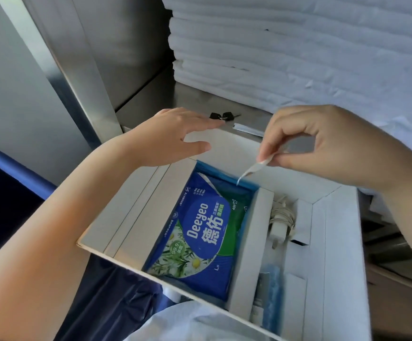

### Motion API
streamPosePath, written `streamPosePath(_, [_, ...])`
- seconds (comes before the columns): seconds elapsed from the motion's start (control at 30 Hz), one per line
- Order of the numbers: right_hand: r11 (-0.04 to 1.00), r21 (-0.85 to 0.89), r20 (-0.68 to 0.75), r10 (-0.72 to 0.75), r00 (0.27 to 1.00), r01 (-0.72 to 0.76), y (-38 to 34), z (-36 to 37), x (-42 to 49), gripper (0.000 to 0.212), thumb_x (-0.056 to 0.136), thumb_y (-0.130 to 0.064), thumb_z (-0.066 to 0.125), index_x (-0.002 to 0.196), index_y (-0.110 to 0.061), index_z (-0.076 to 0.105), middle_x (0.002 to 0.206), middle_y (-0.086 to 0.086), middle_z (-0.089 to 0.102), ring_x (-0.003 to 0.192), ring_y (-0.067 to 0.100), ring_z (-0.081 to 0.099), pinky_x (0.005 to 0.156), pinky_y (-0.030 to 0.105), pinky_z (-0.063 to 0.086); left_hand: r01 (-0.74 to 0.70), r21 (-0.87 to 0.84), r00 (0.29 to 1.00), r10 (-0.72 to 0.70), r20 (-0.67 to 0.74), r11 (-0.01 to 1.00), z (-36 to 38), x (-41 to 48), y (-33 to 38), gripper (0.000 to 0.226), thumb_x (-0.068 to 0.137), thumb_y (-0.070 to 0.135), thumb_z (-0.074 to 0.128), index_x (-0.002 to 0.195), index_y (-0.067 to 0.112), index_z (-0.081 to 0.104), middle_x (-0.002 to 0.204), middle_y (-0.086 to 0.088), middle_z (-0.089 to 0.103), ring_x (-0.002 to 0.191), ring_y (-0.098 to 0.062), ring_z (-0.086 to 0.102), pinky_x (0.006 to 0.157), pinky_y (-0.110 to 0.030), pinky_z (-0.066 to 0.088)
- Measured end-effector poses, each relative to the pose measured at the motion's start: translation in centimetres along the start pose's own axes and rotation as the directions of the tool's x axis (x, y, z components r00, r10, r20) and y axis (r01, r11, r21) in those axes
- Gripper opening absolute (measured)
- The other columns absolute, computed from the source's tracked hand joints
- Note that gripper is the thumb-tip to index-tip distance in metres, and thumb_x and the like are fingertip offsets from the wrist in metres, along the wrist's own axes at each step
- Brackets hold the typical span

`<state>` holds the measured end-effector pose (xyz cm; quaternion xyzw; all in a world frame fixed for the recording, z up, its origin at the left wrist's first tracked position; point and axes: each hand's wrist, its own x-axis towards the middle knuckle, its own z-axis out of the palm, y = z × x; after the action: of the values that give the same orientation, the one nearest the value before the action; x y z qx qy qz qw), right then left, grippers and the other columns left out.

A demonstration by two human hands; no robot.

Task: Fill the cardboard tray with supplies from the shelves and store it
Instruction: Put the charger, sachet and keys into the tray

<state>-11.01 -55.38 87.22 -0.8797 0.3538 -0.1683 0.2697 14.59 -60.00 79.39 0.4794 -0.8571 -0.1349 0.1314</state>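
While the tray [333,254] lies under both hands, its far end at the shelf [195,99], a wipes pack [200,237] fills its left compartment. The left hand [175,136] spreads flat over the far wall, grip wide and empty. The right hand [323,141], arched above the pack, pinches a thin pale strip [251,169].

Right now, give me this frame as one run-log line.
left hand: open over cardboard tray rim | right hand: pinches thin white packet over wipes pack | charger: in right compartment
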Motion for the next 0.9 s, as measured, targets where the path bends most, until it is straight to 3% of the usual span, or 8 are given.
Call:
streamPosePath(0.13, [0.998,0.027,0.308,0.049,0.950,-0.060,0.1,2.2,-2.1,0.013,0.078,-0.026,0.071,0.079,-0.038,0.070,0.090,-0.016,0.065,0.090,0.005,0.063,0.077,0.015,0.045,0.016,0.008,1.000,-0.016,0.010,1.000,0.0,0.0,0.0,0.052,0.092,0.047,0.045,0.142,0.048,0.030,0.147,0.011,0.041,0.136,-0.010,0.030,0.109,-0.030,0.018])
streamPosePath(0.27, [0.995,-0.063,0.488,0.102,0.867,-0.081,0.9,4.6,-3.0,0.022,0.080,-0.016,0.069,0.081,-0.038,0.070,0.090,-0.021,0.060,0.089,-0.002,0.059,0.073,0.016,0.045,0.001,-0.006,1.000,-0.001,0.002,1.000,-0.1,-0.2,0.2,0.052,0.092,0.045,0.045,0.143,0.046,0.031,0.146,0.009,0.043,0.135,-0.012,0.031,0.110,-0.031,0.018])
streamPosePath(0.57, [0.973,-0.226,0.643,0.192,0.742,-0.057,1.1,7.5,-3.4,0.024,0.081,-0.013,0.063,0.083,-0.036,0.069,0.087,-0.018,0.055,0.088,-0.001,0.053,0.077,0.024,0.046,-0.007,-0.006,1.000,0.007,-0.008,1.000,-0.1,-0.2,0.1,0.051,0.094,0.044,0.046,0.143,0.046,0.032,0.146,0.008,0.043,0.135,-0.013,0.032,0.106,-0.027,0.017])
streamPosePath(0.9, [0.968,-0.227,0.692,0.235,0.683,-0.103,1.5,7.7,-3.2,0.018,0.084,-0.022,0.067,0.089,-0.039,0.071,0.090,-0.020,0.056,0.089,-0.004,0.053,0.078,0.022,0.047,0.007,-0.025,1.000,-0.007,-0.004,1.000,-0.2,-0.3,0.4,0.050,0.095,0.042,0.047,0.142,0.046,0.033,0.145,0.012,0.043,0.135,-0.011,0.031,0.106,-0.026,0.017])
